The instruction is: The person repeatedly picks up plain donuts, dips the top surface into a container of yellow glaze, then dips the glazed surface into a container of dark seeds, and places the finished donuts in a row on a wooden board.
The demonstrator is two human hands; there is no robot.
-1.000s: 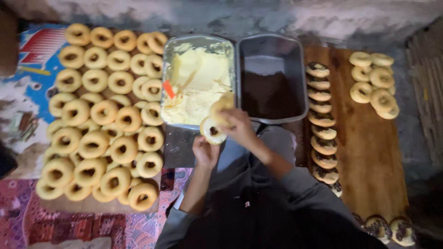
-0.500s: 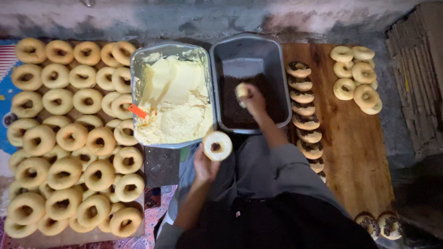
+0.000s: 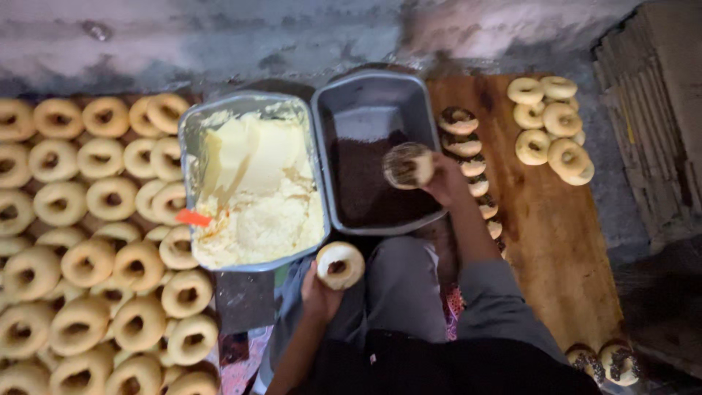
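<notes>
My right hand (image 3: 447,179) holds a ring pastry half (image 3: 407,165), its cream face coated with dark sprinkles, tilted over the grey pan of dark sprinkles (image 3: 380,95). Near my lap, my left hand (image 3: 319,292) grips another cream-topped ring half (image 3: 340,264) just below the metal tray of pale cream (image 3: 252,186). An orange-handled spreader (image 3: 194,217) rests in the cream at the tray's left edge.
Several plain ring pastries (image 3: 80,241) cover the surface on the left. A wooden board (image 3: 556,241) on the right carries a column of sprinkle-coated rings (image 3: 461,139) and a pile of plain ones (image 3: 552,124). Two coated rings (image 3: 607,362) lie at bottom right. A rough wall runs behind.
My right hand has pressed its ring half into the sprinkle pan and lifted it out coated dark. My left hand stays near my lap with the other half.
</notes>
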